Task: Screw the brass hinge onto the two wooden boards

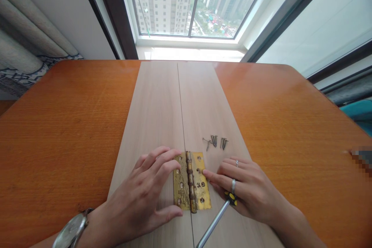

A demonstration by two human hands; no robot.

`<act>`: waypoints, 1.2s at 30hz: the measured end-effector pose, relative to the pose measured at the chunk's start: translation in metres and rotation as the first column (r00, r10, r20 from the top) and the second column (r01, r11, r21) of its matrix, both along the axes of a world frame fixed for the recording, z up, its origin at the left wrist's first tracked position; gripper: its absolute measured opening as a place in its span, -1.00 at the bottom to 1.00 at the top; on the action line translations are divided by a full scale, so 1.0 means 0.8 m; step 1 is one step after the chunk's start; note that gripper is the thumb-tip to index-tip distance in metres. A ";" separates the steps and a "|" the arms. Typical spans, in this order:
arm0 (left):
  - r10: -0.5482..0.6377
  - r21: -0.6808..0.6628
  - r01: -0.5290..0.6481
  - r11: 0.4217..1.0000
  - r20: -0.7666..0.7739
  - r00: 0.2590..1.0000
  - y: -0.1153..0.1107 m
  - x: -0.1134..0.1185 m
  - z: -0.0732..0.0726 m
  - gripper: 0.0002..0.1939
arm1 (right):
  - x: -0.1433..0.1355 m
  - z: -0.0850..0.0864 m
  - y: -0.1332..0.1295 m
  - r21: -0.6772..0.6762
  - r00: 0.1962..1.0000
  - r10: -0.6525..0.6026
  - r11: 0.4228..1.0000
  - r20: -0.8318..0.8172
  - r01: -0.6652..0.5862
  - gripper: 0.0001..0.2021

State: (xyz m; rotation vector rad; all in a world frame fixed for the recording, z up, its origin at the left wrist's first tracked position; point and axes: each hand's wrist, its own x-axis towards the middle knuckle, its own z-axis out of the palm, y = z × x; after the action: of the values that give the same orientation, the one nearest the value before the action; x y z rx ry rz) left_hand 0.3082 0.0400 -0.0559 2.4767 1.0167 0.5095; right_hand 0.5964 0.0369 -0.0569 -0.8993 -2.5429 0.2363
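A brass butt hinge (200, 192) lies opened flat across the seam between two pale wood boards (157, 104). My left hand (148, 192) rests on the hinge's left leaf, its fingers and thumb spread apart. My right hand (247, 184), wearing rings, has its index fingertip at the right leaf's edge. Under that hand's curled fingers is the yellow-and-black handle of a screwdriver (216, 219), whose metal shaft points toward me. Several screws (223, 143) lie on the right board just beyond the hinge. Holes show in both leaves, some on the left partly covered by fingers.
The boards lie on an orange-brown wooden table (72, 124). A window (192, 4) with a sill stands past its far edge. A curtain (26, 27) hangs at the left, and a blurred-out object (363, 159) sits at the right edge.
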 end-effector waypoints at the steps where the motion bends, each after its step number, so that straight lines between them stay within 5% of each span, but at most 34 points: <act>1: -0.003 0.006 0.003 1.000 -0.004 1.000 0.001 0.000 0.001 -0.30 | 0.000 0.000 0.000 0.003 1.000 0.001 1.000 -0.001 -0.001 -0.79; 36: -0.057 0.033 0.056 0.998 0.025 0.998 0.006 -0.003 -0.002 -0.46 | 0.000 0.002 0.004 -0.001 1.000 0.001 1.000 -0.004 -0.001 -0.78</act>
State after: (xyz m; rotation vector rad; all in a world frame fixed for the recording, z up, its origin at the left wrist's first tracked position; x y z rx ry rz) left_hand 0.3060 0.0448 -0.0576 2.5126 0.9329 0.5422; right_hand 0.5967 0.0404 -0.0555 -0.8974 -2.5393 0.2395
